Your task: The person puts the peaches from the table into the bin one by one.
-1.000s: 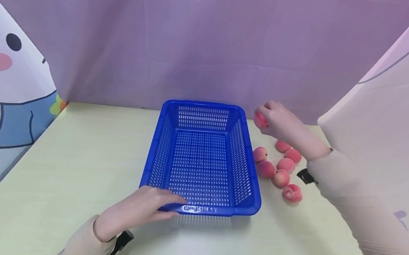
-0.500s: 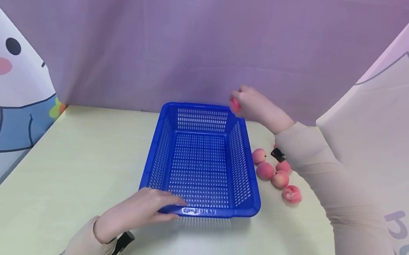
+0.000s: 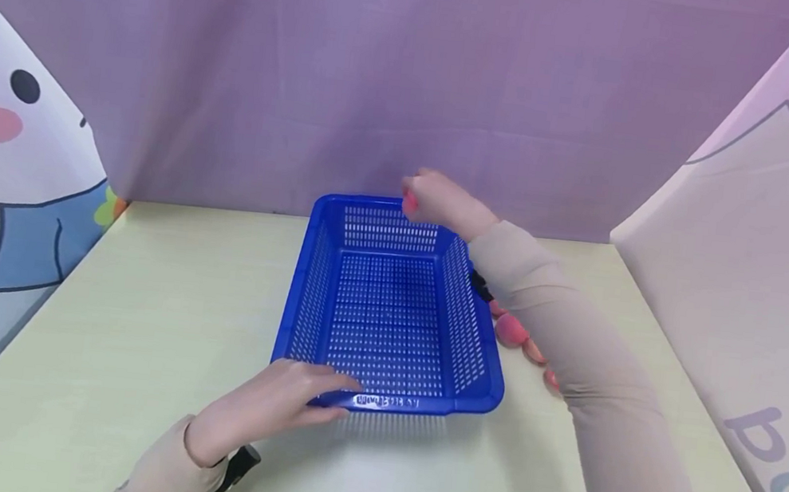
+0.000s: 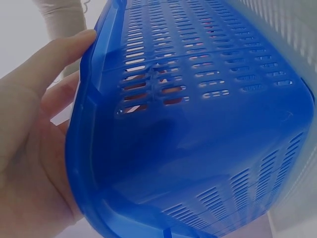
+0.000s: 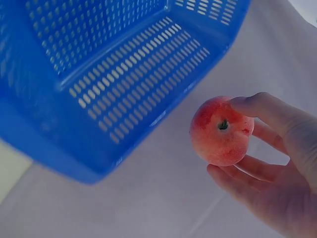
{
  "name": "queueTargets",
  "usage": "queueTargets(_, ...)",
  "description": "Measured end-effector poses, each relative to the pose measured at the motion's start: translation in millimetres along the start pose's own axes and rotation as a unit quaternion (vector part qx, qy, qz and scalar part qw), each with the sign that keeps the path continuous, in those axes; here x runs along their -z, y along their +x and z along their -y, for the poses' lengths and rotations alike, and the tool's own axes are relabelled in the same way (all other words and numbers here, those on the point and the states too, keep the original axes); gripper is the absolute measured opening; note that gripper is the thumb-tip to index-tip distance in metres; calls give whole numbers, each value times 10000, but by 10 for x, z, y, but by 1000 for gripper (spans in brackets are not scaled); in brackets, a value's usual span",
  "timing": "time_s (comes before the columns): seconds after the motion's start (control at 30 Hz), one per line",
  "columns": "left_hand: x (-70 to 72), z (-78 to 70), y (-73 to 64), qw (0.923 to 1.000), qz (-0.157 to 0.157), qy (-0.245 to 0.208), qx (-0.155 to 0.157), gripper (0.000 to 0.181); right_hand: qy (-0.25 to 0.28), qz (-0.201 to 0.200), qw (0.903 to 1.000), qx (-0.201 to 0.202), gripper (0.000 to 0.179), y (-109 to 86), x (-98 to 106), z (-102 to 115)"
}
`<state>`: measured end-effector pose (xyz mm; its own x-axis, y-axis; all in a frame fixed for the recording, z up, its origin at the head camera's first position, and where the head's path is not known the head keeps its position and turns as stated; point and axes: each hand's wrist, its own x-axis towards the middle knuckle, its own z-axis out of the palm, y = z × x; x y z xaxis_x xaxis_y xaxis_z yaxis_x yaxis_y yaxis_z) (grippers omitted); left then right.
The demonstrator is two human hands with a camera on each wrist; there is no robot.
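A blue plastic basket [image 3: 386, 325] with slotted walls stands on the table, and no fruit shows inside it. My left hand [image 3: 280, 398] holds its near rim at the left corner. In the left wrist view the thumb [image 4: 67, 52] lies on the outside of the rim and the fingers pass behind it. My right hand [image 3: 442, 203] is raised over the basket's far edge. Between thumb and fingers it grips a red-pink peach [image 5: 223, 130], stem side toward the wrist camera. Several more peaches [image 3: 511, 330] lie right of the basket, partly hidden by the right sleeve.
The pale table [image 3: 164, 310] extends to both sides of the basket. Behind it hangs a purple cloth [image 3: 296, 83], close to the basket's far edge. Printed cloths [image 3: 740, 258] flank the table left and right.
My right hand has moved left with the peach, from above the loose peaches to the basket's far edge. The sleeve now covers more of those peaches. My left hand has stayed on the rim.
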<state>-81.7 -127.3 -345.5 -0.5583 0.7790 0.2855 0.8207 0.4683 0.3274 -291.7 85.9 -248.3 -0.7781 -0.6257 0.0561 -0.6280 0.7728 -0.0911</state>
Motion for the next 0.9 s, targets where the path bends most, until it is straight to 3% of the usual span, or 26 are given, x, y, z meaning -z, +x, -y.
queueTargets(0.47, -15, 4, 25, 10000, 6, -37, 42, 22, 123, 529, 9972, -504, 31, 393, -364, 306)
queueTargets(0.9, -24, -4, 31, 9999, 53, -20, 115, 22, 472, 368, 9944, -872, 36, 497, -764, 361)
